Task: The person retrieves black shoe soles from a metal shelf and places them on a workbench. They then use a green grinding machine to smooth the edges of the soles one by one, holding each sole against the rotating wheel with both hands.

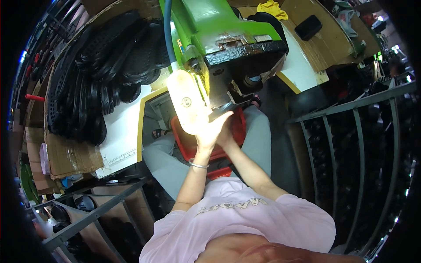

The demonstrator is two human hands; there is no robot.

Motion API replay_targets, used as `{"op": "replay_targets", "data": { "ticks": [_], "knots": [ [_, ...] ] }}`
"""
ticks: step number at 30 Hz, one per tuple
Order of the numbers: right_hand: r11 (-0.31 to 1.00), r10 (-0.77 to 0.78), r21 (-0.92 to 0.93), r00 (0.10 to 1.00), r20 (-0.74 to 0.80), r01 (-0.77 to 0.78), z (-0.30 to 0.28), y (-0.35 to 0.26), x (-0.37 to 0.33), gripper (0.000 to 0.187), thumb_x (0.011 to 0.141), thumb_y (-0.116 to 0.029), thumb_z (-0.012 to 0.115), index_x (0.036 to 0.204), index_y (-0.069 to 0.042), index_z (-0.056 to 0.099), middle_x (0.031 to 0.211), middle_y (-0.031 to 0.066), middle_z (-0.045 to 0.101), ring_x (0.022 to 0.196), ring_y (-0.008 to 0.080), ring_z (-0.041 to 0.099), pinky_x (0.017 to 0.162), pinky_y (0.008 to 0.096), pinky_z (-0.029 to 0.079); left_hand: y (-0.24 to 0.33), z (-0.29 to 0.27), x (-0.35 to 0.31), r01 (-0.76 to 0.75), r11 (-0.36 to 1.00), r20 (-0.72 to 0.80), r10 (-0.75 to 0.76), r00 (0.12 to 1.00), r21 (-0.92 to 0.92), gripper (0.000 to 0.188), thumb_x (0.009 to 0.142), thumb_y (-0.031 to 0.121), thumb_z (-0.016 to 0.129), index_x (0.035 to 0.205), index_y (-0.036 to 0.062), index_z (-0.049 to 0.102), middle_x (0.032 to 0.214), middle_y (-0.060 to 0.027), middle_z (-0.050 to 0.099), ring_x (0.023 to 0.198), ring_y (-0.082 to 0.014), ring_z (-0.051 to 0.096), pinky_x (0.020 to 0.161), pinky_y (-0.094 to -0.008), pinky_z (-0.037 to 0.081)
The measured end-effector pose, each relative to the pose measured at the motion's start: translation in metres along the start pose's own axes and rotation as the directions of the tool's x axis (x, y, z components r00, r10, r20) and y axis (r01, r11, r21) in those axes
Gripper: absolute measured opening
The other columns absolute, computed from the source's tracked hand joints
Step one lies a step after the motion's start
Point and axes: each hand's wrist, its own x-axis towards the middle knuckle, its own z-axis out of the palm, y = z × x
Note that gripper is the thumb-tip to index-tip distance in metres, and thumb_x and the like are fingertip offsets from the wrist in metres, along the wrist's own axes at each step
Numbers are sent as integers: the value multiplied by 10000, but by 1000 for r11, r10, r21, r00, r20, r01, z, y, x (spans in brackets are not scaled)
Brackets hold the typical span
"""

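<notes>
Both my hands reach in under the head of a green machine [245,35] with a black underside. My left hand [209,131], with a silver bangle at its wrist, is brightly lit; its thumb points right and its fingers are mostly behind the lamp. Against it lies a dark flat piece [222,111], which it seems to grip; its kind is not clear. Just right of it, my right hand [225,135] is largely covered by the left one, fingers hidden. A glowing white lamp [186,101] on a blue cable hangs over the left hand.
Black shoe soles [127,52] lie piled in a cardboard box [72,153] on the left table. Below my hands, a red basket [188,142] stands between my knees. Metal racks [357,131] flank me. At the back right, another carton [315,48] holds a dark phone-like slab [308,27].
</notes>
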Motion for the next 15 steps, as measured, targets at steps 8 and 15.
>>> {"op": "replay_targets", "data": {
  "ticks": [8, 15],
  "knots": [
    [938, -96, -321, 987, 131, 133, -1, 42, 1, 581, 991, -388, 460, 1455, -76, 304, 1491, 91, 358, 1339, 220, 386, 1128, 400, 298, 7, -15, 9, 81, 968, 68, -100, 993, 237, 465, 620, 99, 911, 920, 41, 560, 790, -4, 521, 739, -93, 520, 708, -250, 497],
    [646, -610, -721, 738, -288, 253, 7, -39, -51, 641, 922, -206, 650, 1440, -186, 274, 1365, 106, 438, 1261, 323, 450, 958, 591, 443, -24, -18, -14, 301, 897, 39, -305, 952, -325, 538, 647, -64, 842, 1058, 34, 508, 877, -2, 499, 853, -90, 530, 794, -239, 514]
  ]
}}
